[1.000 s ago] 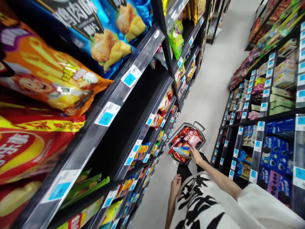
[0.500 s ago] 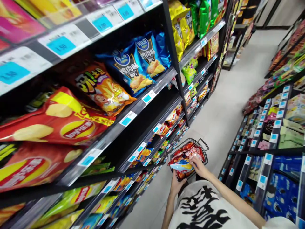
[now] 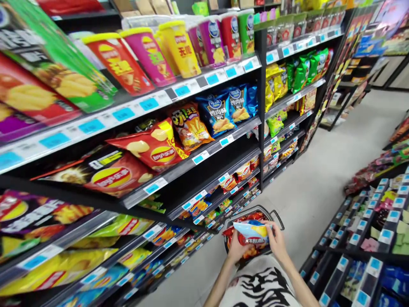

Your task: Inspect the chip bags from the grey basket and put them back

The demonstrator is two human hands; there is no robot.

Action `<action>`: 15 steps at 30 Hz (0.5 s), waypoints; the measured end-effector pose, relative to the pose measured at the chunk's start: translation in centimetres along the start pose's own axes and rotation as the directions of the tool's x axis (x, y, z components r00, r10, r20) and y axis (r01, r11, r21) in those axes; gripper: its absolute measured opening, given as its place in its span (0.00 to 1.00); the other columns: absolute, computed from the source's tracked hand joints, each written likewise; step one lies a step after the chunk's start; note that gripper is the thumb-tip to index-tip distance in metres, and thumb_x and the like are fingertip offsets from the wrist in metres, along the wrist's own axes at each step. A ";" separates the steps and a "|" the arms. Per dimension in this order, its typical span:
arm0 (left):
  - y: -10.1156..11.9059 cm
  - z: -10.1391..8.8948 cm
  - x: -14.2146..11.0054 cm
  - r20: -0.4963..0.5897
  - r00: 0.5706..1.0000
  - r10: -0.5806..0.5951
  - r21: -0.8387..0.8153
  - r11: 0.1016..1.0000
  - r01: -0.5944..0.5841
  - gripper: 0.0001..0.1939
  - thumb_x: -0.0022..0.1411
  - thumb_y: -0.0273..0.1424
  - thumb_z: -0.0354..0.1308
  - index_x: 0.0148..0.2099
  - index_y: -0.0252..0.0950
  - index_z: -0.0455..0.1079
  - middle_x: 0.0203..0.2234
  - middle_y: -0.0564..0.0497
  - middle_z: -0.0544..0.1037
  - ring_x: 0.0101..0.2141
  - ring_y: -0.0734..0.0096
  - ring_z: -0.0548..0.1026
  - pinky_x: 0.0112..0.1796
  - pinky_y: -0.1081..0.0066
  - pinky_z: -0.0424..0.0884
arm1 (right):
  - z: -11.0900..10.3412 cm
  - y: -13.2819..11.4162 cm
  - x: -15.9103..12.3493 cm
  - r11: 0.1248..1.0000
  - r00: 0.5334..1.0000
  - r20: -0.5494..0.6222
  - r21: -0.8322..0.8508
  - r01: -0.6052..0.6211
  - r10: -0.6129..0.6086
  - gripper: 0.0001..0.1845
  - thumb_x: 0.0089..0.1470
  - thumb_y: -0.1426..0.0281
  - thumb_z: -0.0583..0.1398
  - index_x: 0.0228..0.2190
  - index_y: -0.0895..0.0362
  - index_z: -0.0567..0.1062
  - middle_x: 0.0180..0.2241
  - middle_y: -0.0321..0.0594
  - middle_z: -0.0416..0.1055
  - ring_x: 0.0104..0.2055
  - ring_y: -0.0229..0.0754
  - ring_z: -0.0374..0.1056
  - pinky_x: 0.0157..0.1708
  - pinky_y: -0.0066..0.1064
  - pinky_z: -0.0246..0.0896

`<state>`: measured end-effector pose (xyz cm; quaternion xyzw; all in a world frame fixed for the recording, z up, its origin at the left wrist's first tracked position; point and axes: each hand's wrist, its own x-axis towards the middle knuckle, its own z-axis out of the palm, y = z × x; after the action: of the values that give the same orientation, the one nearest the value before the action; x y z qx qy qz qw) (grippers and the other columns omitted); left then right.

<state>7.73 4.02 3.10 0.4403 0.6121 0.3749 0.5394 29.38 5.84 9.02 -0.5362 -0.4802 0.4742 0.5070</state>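
A light blue snack bag [image 3: 249, 233] with yellow and red on it is held over the shopping basket [image 3: 277, 218]. My left hand [image 3: 237, 248] grips its left end, fingers partly hidden behind the bag. At the other end, my right hand [image 3: 275, 239] pinches the bag's edge. Beneath it, red snack packets [image 3: 252, 213] fill the dark-rimmed basket, which has a loop handle at its far right corner.
On the left, tall shelves hold red chip bags [image 3: 153, 147], blue chip bags [image 3: 217, 111] and canister snacks [image 3: 180, 49]. The right side has lower shelves [image 3: 361, 238] of packaged goods. Pale floor [image 3: 315, 170] runs between them.
The light blue bag has been raised and turned toward me, now between both hands. My right hand has shifted from the bag's top to its right end. The view has tilted up, showing canisters.
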 end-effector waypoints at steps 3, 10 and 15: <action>1.5 0.4 0.7 0.132 0.990 0.044 0.086 0.995 -0.056 0.57 0.31 0.33 0.84 0.66 0.35 0.69 0.61 0.33 0.76 0.65 0.33 0.70 0.70 0.43 0.57 | -0.8 -1.5 0.5 0.994 0.990 -0.128 0.103 -0.040 0.053 0.25 0.62 0.44 0.63 0.42 0.52 0.81 0.47 0.50 0.83 0.46 0.55 0.79 0.43 0.42 0.75; 2.8 2.3 0.4 0.215 0.971 0.108 0.087 0.988 -0.129 0.63 0.39 0.35 0.82 0.75 0.38 0.59 0.73 0.35 0.63 0.72 0.37 0.59 0.72 0.46 0.51 | -2.3 -3.4 2.6 0.907 0.905 -0.349 0.411 -0.087 0.244 0.29 0.49 0.42 0.71 0.38 0.54 0.79 0.43 0.47 0.85 0.40 0.50 0.80 0.39 0.39 0.76; 3.9 3.0 -0.2 0.246 0.964 0.100 0.065 0.991 -0.120 0.62 0.42 0.42 0.81 0.76 0.37 0.59 0.73 0.35 0.64 0.71 0.34 0.61 0.71 0.44 0.54 | -2.8 -4.0 2.3 0.877 0.893 -0.344 0.469 -0.104 0.289 0.30 0.45 0.44 0.74 0.38 0.53 0.78 0.43 0.46 0.86 0.39 0.50 0.80 0.38 0.38 0.76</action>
<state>11.21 5.05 6.38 0.5373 0.5306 0.3230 0.5705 32.27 7.97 13.06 -0.5410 -0.1876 0.4990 0.6504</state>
